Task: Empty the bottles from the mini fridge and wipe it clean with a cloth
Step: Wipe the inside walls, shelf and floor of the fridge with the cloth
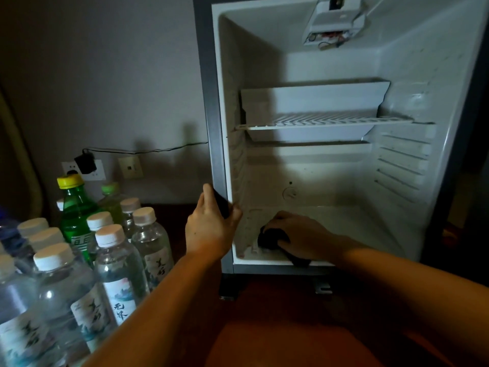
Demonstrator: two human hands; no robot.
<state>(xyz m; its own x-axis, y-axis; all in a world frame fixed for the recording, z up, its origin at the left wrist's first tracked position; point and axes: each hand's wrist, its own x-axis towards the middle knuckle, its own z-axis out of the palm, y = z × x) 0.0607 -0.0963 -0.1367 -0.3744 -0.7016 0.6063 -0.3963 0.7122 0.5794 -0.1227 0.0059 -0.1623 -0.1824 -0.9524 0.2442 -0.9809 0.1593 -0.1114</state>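
Right hand (299,238) presses dark cloth (272,238) on fridge floor (357,226).

Black adapter (85,162) plugged into white wall socket (93,171), cable (148,149) running right. Beige switch plate (130,167) beside it.

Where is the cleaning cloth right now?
In the head view, the dark cloth lies on the fridge floor, front-left corner, under the right hand.
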